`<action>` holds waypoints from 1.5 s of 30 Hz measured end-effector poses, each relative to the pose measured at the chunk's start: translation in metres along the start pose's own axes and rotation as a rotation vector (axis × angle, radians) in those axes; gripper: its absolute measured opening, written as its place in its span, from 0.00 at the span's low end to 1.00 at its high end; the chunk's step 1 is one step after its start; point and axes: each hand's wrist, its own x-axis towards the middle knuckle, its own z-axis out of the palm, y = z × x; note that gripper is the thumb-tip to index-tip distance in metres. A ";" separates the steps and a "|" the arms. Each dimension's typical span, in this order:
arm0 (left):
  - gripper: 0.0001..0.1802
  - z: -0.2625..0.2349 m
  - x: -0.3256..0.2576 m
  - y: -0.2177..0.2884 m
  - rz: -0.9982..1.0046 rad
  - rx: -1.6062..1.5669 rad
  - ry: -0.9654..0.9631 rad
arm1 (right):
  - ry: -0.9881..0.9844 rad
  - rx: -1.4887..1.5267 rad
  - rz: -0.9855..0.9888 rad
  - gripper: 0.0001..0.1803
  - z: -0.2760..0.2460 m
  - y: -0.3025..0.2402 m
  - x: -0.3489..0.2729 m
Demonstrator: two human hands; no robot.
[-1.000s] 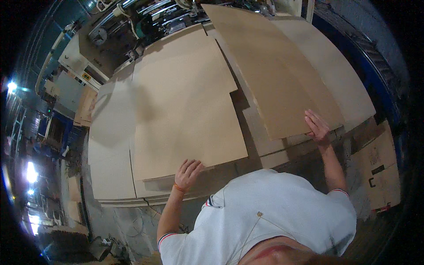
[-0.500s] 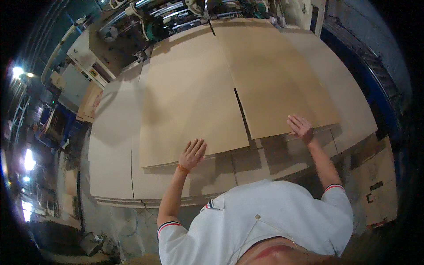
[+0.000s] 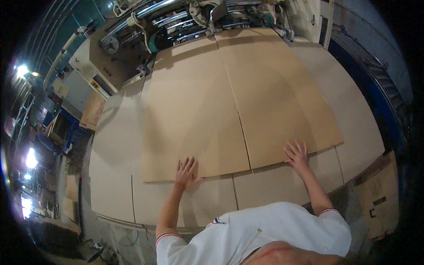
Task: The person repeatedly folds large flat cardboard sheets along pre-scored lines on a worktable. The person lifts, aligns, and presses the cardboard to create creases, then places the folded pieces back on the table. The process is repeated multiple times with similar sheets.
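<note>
A large brown corrugated cardboard sheet (image 3: 194, 110) lies flat in front of me, a dark slot and crease line dividing it into two panels. My left hand (image 3: 186, 171) rests at the near edge of its left panel, fingers spread, palm down. On the right panel's near edge lies my right hand (image 3: 297, 155), also flat with its fingers apart. Neither hand grips anything. Beneath the sheet are wider, paler cardboard sheets (image 3: 115, 159), which stick out on the left, the right and toward me.
At the far edge stands a machine with metal rollers (image 3: 176, 22) and a beige housing (image 3: 92, 62). A blue-sided conveyor-like frame (image 3: 364, 84) runs along the right. A cardboard box piece (image 3: 377, 201) sits low at the right, and bright lamps (image 3: 22, 70) show at the left.
The brown sheet's near edge has come closer to me, and the wide gap between its panels has narrowed to a thin line. Both hands moved nearer with it, the right one spreading its fingers.
</note>
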 end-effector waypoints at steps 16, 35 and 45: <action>0.34 -0.018 0.113 -0.055 0.235 0.052 0.217 | 0.283 -0.106 0.105 0.40 0.012 0.046 0.101; 0.30 0.009 0.168 -0.125 0.459 0.232 0.107 | 0.352 -0.220 -0.088 0.31 0.036 0.067 0.175; 0.39 0.035 0.226 -0.162 0.305 0.111 -0.014 | 0.518 -0.241 -0.178 0.32 0.062 0.102 0.257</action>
